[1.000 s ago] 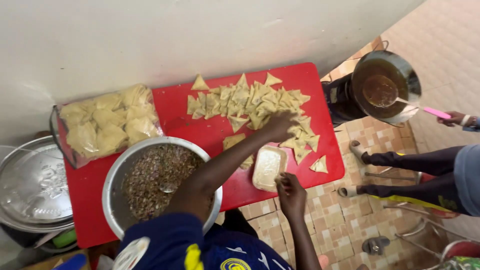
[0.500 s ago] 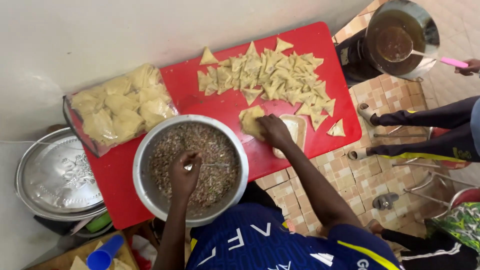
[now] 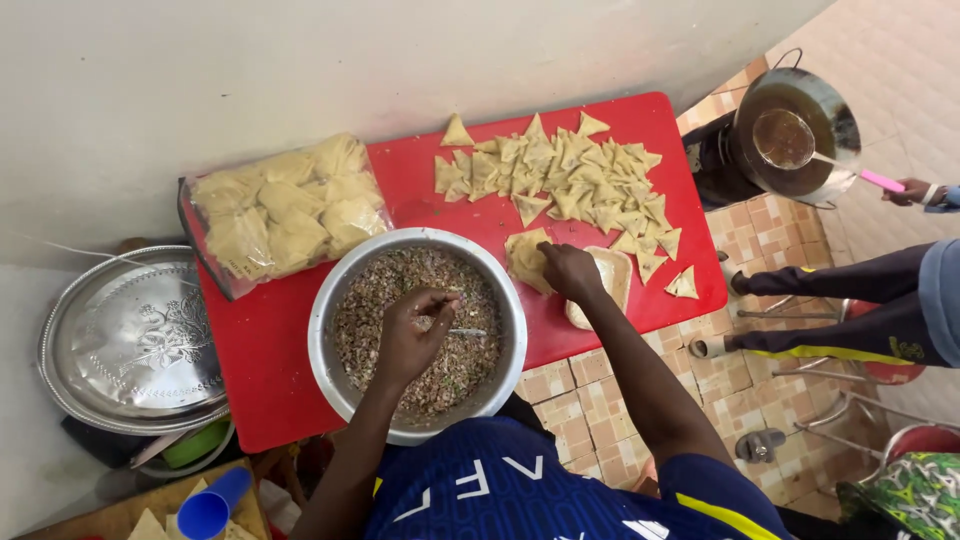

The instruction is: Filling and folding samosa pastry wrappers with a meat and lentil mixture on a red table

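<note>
Pastry sheet [image 3: 525, 262] first: we are seeing it pinched in the right hand [image 3: 568, 272], fingers closing round one edge of the pale, floppy piece and holding it just beside the right rim of the metal bowl [image 3: 322, 375]. A second ago that hand was reaching out to the pile of folded triangles [image 3: 560, 180] at the far right corner of the red table [image 3: 270, 350]; now it is coming back to the near edge with a sheet in it, so both hands are meeting at the bowl.

The left hand [image 3: 412, 335] is curling over the filling [image 3: 370, 310], gripping a small spoon [image 3: 465, 332] whose tip is lying in the mix. That filling is looking crumbly and grainy, brown flecked with green, and the bowl is shining dull steel.

We are noting a shallow white tub [image 3: 610, 280] touching the right wrist's side, at the near right edge. A clear plastic bag [image 3: 280, 215] of yellowish dough pieces is sitting at the far left corner, soft and lumpy. Off the table's left edge an embossed silver tray [image 3: 130, 340] is resting. Away to the right, another person's hand [image 3: 905, 190] is holding a pink-handled ladle in a dark pan [image 3: 795, 135].
</note>
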